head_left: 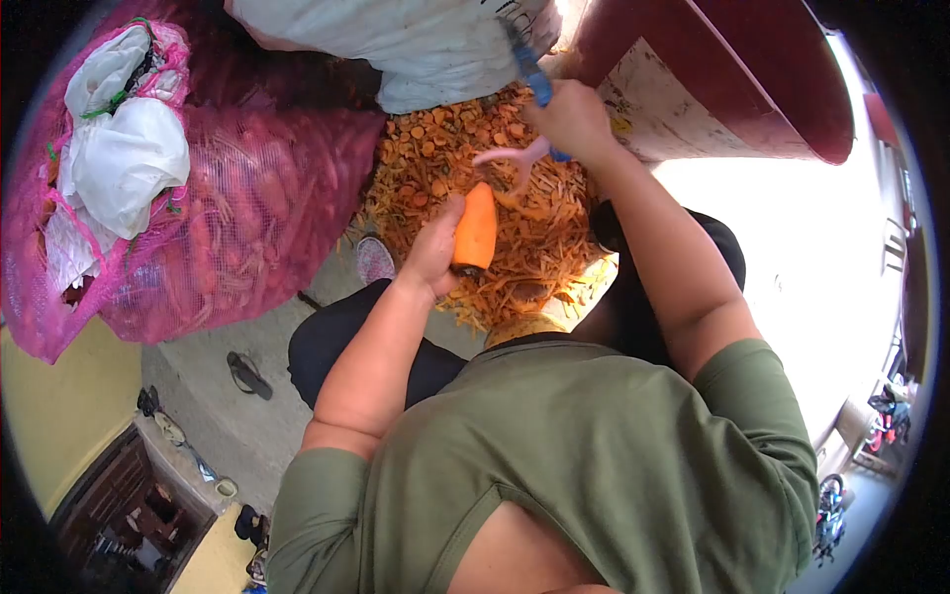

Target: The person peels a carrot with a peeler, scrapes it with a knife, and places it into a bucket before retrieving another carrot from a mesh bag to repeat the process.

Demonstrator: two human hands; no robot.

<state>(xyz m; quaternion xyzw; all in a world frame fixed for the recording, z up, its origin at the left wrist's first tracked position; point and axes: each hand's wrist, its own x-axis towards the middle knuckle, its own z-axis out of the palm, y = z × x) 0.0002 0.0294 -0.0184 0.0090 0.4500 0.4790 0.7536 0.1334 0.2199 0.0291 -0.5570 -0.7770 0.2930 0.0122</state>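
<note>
My left hand is wrapped around a thick peeled orange carrot, its dark stem end pointing down toward me. Up and to the right, my right hand is closed on a peeler, whose pink Y-shaped head sticks out to the left, above the carrot's tip. A blue strip with a dark end juts from the top of the same fist, and a bit of blue shows below it. Beneath both hands lies a broad heap of carrot peelings with round cut ends among them.
A pink mesh sack of carrots stands at left, with white plastic bags on it. A white sack is behind the heap. At upper right is a large dark-red container. A sandal lies on the concrete floor.
</note>
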